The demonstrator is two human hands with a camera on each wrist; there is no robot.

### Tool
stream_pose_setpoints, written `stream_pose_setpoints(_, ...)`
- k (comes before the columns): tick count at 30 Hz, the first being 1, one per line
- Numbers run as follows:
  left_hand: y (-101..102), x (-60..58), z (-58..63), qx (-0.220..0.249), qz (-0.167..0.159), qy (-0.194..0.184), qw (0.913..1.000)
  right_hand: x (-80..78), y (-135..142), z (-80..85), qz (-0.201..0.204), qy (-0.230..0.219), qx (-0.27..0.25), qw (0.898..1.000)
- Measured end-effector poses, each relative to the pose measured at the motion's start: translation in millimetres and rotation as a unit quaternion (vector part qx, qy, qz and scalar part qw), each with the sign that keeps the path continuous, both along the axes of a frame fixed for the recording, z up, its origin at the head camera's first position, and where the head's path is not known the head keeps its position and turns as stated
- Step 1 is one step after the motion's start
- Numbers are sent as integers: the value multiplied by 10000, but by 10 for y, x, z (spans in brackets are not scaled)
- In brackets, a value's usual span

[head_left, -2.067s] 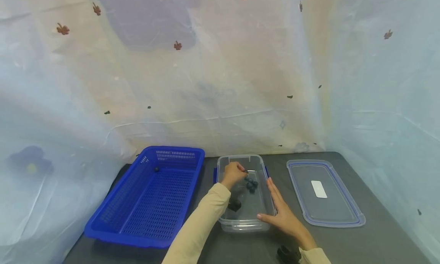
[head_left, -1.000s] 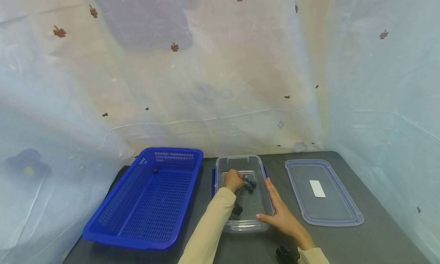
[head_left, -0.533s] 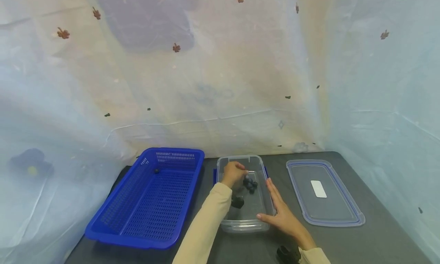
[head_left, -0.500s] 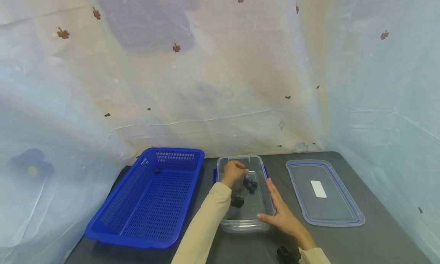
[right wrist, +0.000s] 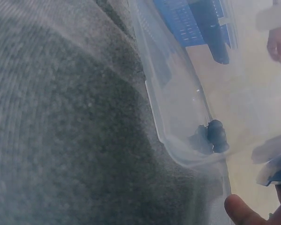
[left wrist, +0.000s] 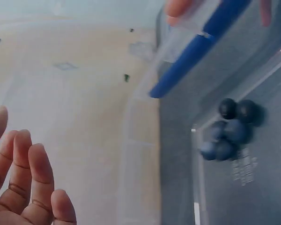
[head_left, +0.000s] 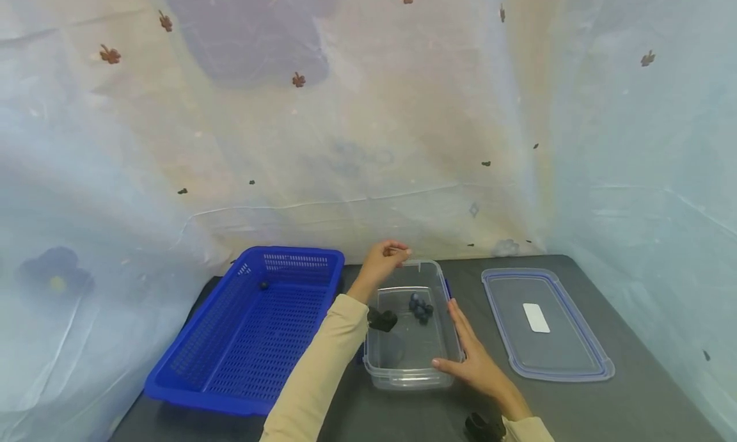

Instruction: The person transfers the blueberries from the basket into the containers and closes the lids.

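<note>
A clear plastic food container [head_left: 405,365] with blue side clips holds several dark blueberries [head_left: 420,309] clustered on its bottom. My left hand [head_left: 380,266] is raised above the container's back left part. Its fingers are loosely bent, and in the left wrist view this hand [left wrist: 25,183] has nothing between its fingers and thumb. Along the container's right wall rests my right hand [head_left: 475,362], fingers straight and thumb at the front right part. In the right wrist view the blueberries [right wrist: 217,136] show through the cloudy wall, close to the right thumb [right wrist: 243,212].
To the left is a blue perforated basket [head_left: 219,405] with one blueberry [head_left: 263,285] at its back. On the right a clear lid [head_left: 553,352] with a blue seal and a white label lies flat. A dark grey cloth covers the table [head_left: 627,403]; a patterned curtain hangs behind.
My left hand, low beside the blueberries a second ago, has lifted up and back out of the container. The right hand stays on the container's side.
</note>
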State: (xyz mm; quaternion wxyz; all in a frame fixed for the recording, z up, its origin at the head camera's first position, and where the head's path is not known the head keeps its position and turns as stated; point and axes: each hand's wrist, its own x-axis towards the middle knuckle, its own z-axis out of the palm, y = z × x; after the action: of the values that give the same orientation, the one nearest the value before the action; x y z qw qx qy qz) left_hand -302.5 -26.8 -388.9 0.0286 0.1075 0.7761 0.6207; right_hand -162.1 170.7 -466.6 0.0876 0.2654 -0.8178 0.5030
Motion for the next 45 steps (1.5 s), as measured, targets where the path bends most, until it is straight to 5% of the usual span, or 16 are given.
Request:
stream_pose_setpoints(10, -302, 40, 263, 100, 283, 589, 9978, 10, -2, -8, -17, -14, -10, 10000)
stream_pose_setpoints(19, -704, 35, 365, 163, 741, 1141, 9906, 18, 3, 0, -25, 7, -49, 10000)
stream_pose_setpoints(30, -1077, 135, 411, -36, 1035, 1300, 9861, 9, 4, -4, -36, -21, -25, 10000)
stream_pose_setpoints(45, -1663, 95, 272, -536, 1818, 1393, 9719, -9, -2, -26, 15, -22, -102, 9999)
